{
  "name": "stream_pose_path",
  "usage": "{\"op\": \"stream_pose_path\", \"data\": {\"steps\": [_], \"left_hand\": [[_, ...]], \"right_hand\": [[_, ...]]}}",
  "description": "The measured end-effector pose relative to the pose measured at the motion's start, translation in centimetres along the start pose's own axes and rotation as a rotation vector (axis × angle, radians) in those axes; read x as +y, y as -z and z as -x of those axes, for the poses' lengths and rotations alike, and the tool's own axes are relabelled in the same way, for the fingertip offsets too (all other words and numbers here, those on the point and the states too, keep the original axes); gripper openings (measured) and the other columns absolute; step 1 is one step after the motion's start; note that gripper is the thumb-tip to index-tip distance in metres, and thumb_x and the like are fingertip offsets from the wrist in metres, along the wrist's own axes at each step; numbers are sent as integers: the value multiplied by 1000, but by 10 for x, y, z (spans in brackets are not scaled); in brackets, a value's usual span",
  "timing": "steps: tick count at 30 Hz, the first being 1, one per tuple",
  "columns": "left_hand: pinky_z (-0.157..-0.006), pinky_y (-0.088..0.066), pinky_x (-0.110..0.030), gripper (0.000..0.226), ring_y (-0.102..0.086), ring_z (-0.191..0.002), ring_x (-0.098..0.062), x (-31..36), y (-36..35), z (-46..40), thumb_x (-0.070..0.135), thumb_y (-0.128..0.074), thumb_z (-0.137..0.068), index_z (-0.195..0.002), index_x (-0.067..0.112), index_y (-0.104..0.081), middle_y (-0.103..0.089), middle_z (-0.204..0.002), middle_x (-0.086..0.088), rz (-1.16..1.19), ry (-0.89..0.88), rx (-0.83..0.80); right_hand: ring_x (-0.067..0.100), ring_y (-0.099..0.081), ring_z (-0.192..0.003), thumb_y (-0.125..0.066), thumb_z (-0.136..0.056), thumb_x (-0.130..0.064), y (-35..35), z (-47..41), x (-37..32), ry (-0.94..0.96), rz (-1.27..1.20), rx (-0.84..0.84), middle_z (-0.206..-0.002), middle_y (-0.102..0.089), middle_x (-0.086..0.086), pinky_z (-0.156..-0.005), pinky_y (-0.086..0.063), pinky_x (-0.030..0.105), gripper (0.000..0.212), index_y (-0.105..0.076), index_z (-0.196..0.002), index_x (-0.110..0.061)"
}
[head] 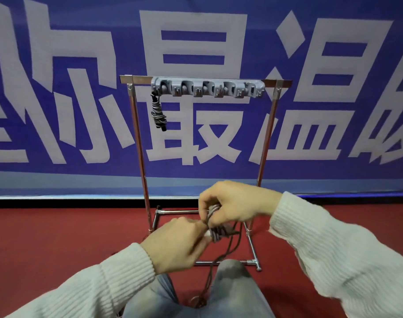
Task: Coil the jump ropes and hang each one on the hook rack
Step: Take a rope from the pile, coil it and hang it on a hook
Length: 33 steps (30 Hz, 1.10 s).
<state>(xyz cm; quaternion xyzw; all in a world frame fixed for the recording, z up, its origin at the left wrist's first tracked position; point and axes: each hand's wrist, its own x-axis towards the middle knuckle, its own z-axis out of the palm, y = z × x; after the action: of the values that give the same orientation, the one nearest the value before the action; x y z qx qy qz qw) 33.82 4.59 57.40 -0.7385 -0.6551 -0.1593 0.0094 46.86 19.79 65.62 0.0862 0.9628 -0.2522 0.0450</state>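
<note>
We gripped a half-coiled jump rope (215,230) between our left hand (179,244) and right hand (232,203), both clamped on it, while beyond them another coiled rope (158,113) hung from the hook rack (207,87).

The blue banner (58,180) bears big white Chinese characters; 最 and 温 read whole, the others are cut off.

Grey hook rack (207,88), red floor (58,230), blue banner (127,42).

Two jump ropes (one hung (158,113), one held (215,230)), one hook rack (207,87), two hands.
</note>
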Motion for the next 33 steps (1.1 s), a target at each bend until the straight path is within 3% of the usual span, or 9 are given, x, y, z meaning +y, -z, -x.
{"op": "stream_pose_path", "data": {"steps": [4,9,12,16,21,24,27,30,33], "left_hand": [[-50,-33,-31,24,-40,-48,-14,13,24,7,32,-55,-89,-73,15,-58,-50,-56,-3,423,20,100],[-48,-32,-28,31,-40,-47,-9,2,38,3,32,-67,-94,-70,13,-66,-47,-52,-4,716,279,335],[-49,-31,-25,35,-43,-48,-10,-25,34,-5,42,-62,-98,-76,16,-63,-51,-54,3,394,392,297],[-59,-41,-38,37,-61,-71,-33,-40,9,-7,56,-37,-103,-93,21,-39,-61,-77,0,-40,415,141],[-65,-38,-40,44,-66,-93,-40,-21,-13,-13,60,-22,-103,-113,22,-41,-69,-105,-6,-270,338,-40],[-64,-47,-40,45,-65,-77,-36,-6,-9,-5,57,-30,-103,-122,21,-48,-67,-87,-7,-162,90,-124],[-54,-33,-34,28,-42,-51,-17,1,11,6,46,-47,-100,-86,22,-47,-46,-59,5,63,-94,-24],[-51,-32,-29,24,-44,-51,-12,-3,28,13,37,-56,-99,-79,25,-50,-48,-59,9,302,-59,79],[-55,-36,-30,24,-47,-58,-10,-8,33,16,44,-53,-101,-85,26,-50,-52,-68,10,226,-33,12]], "right_hand": [[19,-52,-63,-74,-89,-9,-4,0,17,70,-625,-7,-78,-61,12,-57,-43,28,12,-68,-90,-19],[3,-28,-43,-60,-100,-28,-49,-6,19,-15,-1185,118,-67,-46,-1,-36,-24,16,15,-73,-93,-29],[6,-29,-39,-52,-106,-31,-61,-7,22,-144,-936,275,-61,-47,-3,-36,-27,19,22,-69,-109,-18],[12,-45,-44,-55,-102,-36,-66,-5,15,-219,-414,271,-55,-51,-4,-46,-40,28,28,-71,-89,-17],[25,-59,-77,-56,-95,-29,-37,-1,3,-68,510,175,-84,-69,-1,-65,-40,36,12,-66,-95,-22],[7,-54,-62,-76,-86,-25,-9,-2,1,1,77,41,-68,-63,-15,-62,-44,29,14,-64,-93,-23],[9,-46,-56,-79,-88,-13,-3,2,12,10,-479,16,-64,-57,-8,-55,-37,23,16,-63,-89,-15],[8,-54,-56,-64,-97,-10,-20,4,16,15,-882,52,-68,-62,-4,-56,-47,21,14,-63,-84,-15],[8,-55,-57,-65,-96,-10,-27,1,20,13,-935,50,-69,-63,-5,-56,-47,21,16,-67,-82,-17]]}}
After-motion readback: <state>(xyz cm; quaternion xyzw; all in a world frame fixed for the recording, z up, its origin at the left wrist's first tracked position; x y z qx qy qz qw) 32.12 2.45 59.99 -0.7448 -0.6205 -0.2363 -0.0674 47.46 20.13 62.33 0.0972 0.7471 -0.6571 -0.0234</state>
